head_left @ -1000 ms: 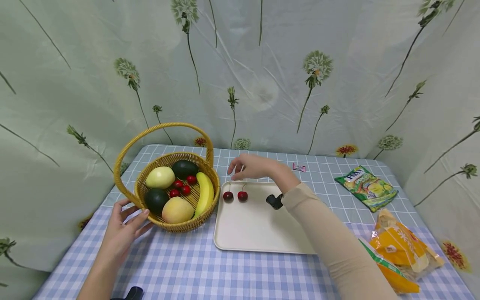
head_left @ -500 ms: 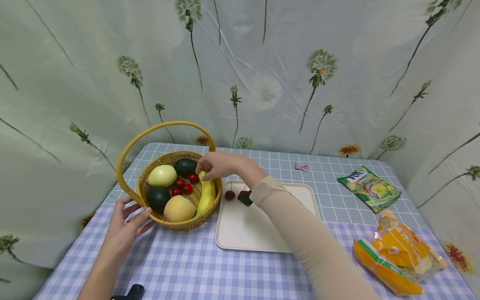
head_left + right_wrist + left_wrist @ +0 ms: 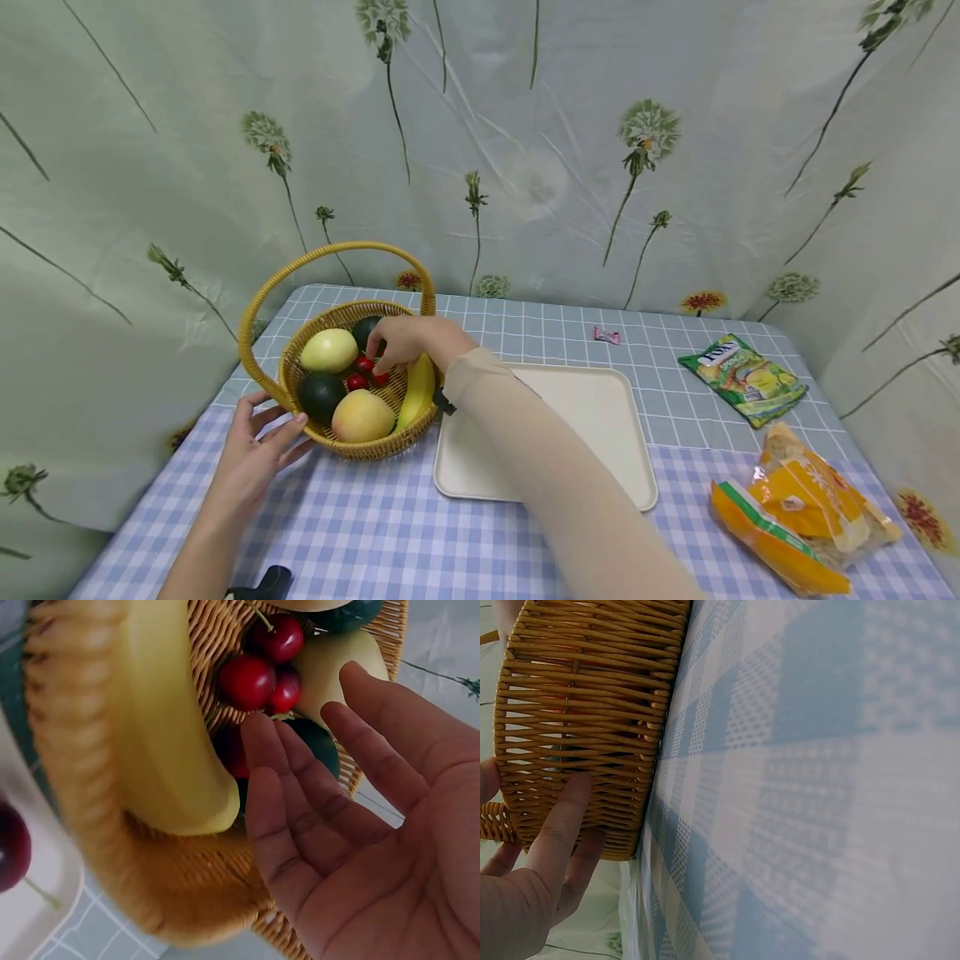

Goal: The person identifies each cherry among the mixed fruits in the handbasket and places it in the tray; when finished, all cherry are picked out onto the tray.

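A wicker basket [image 3: 375, 450] with a tall arched handle holds fruit at the left of the table: a banana [image 3: 418, 392], a peach-like fruit [image 3: 363, 417], a pale green fruit [image 3: 328, 350], dark green fruits [image 3: 320, 397] and several red cherries [image 3: 247, 682]. My left hand [image 3: 251, 458] rests against the basket's outer side near the handle's foot, fingers extended along the weave. Inside the basket, my right hand [image 3: 375, 832] reaches over the cherries with loosely bent fingers and nothing visible between them. One fingertip overlaps a partly hidden cherry beside the banana in the right wrist view.
A cream tray [image 3: 585, 417] lies right of the basket, partly under the right forearm. A cherry [image 3: 11, 847] on it shows in the right wrist view. Farther right are a pink wrapped sweet [image 3: 607, 336], a green candy bag [image 3: 744, 379] and orange snack packets [image 3: 810, 508].
My right hand has moved left from above the tray, past the banana, into the basket among the cherries. My left hand has stayed against the basket. The head view has shifted slightly.
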`<action>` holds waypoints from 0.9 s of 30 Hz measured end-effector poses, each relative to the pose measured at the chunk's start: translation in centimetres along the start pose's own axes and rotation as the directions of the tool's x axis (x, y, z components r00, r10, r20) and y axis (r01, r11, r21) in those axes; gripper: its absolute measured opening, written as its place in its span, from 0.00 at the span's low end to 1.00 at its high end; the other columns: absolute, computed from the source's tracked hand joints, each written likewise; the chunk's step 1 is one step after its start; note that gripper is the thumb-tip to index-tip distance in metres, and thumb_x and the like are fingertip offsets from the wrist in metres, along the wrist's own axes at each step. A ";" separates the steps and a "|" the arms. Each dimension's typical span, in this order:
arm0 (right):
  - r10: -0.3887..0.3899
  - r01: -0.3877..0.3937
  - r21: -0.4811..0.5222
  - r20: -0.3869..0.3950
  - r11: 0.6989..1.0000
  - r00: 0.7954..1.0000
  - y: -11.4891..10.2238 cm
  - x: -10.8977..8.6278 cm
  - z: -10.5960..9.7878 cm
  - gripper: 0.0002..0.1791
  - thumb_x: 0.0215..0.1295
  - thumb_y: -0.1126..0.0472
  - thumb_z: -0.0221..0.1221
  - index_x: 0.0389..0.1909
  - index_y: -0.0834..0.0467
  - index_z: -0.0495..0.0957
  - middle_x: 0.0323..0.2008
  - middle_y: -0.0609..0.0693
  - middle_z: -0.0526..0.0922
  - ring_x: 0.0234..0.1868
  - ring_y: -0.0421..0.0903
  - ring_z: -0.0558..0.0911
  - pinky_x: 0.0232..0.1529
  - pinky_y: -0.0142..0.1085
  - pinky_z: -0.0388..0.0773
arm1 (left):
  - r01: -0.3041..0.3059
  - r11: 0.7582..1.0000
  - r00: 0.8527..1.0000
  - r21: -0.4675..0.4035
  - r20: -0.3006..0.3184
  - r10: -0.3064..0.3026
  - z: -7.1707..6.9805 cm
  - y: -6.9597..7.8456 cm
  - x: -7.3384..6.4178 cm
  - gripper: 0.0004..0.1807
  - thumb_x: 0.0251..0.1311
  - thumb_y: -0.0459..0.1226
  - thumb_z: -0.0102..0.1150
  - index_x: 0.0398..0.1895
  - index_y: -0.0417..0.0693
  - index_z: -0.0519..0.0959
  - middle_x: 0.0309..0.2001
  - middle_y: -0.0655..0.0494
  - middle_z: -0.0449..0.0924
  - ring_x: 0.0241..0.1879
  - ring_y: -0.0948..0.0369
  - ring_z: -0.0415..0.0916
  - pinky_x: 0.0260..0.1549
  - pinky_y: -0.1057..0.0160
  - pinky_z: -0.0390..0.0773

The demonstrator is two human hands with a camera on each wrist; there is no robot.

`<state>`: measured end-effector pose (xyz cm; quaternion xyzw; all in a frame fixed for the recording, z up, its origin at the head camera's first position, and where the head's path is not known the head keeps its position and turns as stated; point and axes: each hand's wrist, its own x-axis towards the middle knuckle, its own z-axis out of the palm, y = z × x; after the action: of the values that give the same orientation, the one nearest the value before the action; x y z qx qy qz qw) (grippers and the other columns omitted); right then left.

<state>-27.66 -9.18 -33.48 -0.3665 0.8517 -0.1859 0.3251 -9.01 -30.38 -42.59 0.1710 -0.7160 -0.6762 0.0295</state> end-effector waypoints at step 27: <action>0.296 -0.285 -0.228 0.015 0.931 0.955 -3.3 0.3 1.0 0.09 0.75 0.47 0.66 0.45 0.47 0.83 0.42 0.45 0.83 0.34 0.40 0.77 0.34 0.31 0.76 | -0.023 1.000 1.000 0.004 0.008 0.023 -0.1 0.0 0.1 0.31 0.75 0.32 0.63 0.66 0.71 0.59 0.69 0.46 0.58 0.48 0.75 0.82 0.43 0.66 0.90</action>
<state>-25.48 -11.72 -32.45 -0.2754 0.9036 -0.0299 0.3267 -9.03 -30.48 -42.57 0.1602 -0.7193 -0.6751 0.0343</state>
